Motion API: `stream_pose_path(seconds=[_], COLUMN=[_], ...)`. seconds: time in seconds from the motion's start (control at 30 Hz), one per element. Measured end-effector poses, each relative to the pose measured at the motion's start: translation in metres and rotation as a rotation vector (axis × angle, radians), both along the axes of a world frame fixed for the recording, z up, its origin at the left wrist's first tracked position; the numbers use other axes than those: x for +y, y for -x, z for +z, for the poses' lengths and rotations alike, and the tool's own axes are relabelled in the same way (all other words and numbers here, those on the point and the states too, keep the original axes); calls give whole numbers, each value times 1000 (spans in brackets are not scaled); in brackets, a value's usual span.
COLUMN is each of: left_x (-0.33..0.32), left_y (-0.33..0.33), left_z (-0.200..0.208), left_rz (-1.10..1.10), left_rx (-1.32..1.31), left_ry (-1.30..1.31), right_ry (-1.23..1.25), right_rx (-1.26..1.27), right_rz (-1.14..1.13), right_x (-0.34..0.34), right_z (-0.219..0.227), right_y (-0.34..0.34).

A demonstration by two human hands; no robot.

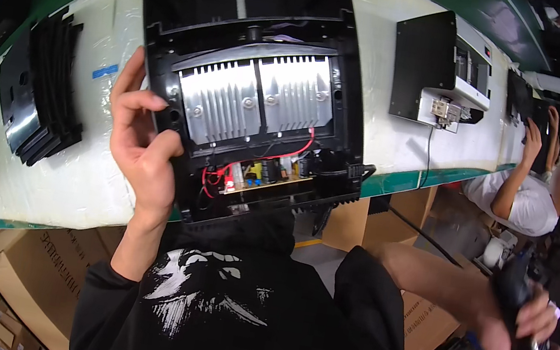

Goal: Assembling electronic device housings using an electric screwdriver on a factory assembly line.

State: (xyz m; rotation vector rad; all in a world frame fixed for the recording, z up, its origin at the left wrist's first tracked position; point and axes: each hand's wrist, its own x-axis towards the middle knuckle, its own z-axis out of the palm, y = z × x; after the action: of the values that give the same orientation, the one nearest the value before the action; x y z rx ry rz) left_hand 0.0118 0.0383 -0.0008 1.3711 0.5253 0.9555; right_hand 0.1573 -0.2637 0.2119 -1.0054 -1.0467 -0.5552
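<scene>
Black ribbed plastic panels [51,91] lie stacked at the left of the white foam-covered tabletop [74,179]. Beside them the left hand [146,143] grips the left edge of an opened black appliance housing [249,89], fingers [141,100] curled onto its rim and thumb pressed against the frame. The housing is tilted up off the tabletop toward the person, its long axis running away from the wearer, open side facing the camera. Inside sit two finned silver heat sinks [255,98] side by side, matte and ridged, with red wires [261,157] and a small circuit board [262,172] below them. Far right and low, the right hand [519,330] is closed around a dark electric screwdriver [527,324], well apart from the housing.
</scene>
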Motion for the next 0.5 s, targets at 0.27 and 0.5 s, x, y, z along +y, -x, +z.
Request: stream_pose_path(seconds=[0.27,0.5], left_x=[-1,-1], left_y=[-2,-2], left_z=[-1,2], left_rz=[-1,22], left_rx=[41,77], left_ry=[-41,-55], right_ry=[49,35], right_rx=[-30,126], right_rz=[-311,-299], right_x=[-36,-42], right_z=[-55,-76], right_y=[-86,-101])
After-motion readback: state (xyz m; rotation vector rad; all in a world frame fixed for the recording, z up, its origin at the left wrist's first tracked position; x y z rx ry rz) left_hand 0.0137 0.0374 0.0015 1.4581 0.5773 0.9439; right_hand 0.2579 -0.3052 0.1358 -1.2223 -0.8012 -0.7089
